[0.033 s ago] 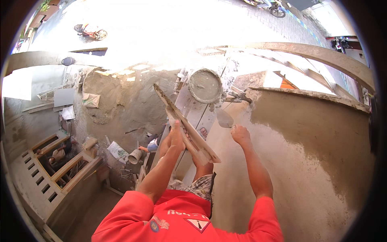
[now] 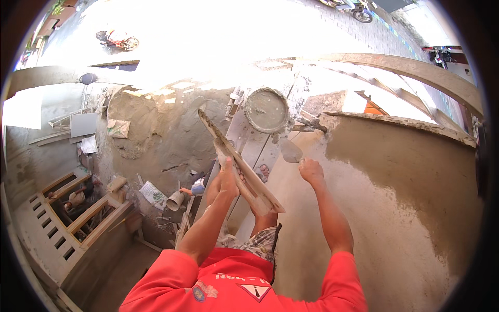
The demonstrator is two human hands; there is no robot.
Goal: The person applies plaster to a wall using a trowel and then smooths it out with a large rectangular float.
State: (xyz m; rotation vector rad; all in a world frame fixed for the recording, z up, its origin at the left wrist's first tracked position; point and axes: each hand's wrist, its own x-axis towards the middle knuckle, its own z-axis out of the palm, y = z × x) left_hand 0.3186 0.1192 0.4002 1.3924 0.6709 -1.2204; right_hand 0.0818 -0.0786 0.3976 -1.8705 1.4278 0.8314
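My left hand [image 2: 226, 179] is closed round the back of a long wooden plastering float [image 2: 255, 183]. The float is tilted, its far end up to the left and its near end in front of my shorts; mortar clings to its edge. My right hand [image 2: 311, 170] grips a small trowel [image 2: 291, 151] by its handle, which the fingers hide. The grey blade points away from me, beside the wall and apart from the float. Beyond both tools, a round bucket of wet mortar [image 2: 266, 110] stands on the scaffold planks [image 2: 254, 148].
To my right is a wall [image 2: 374, 208] with a darker, wet-looking plaster band [image 2: 400, 161]. Far below on the left lie a sand heap [image 2: 135, 119], a tipped pail [image 2: 175, 200] and a sack [image 2: 152, 194]. A co-worker [image 2: 197, 187] is beneath the planks. A wooden rail [image 2: 410, 67] crosses ahead.
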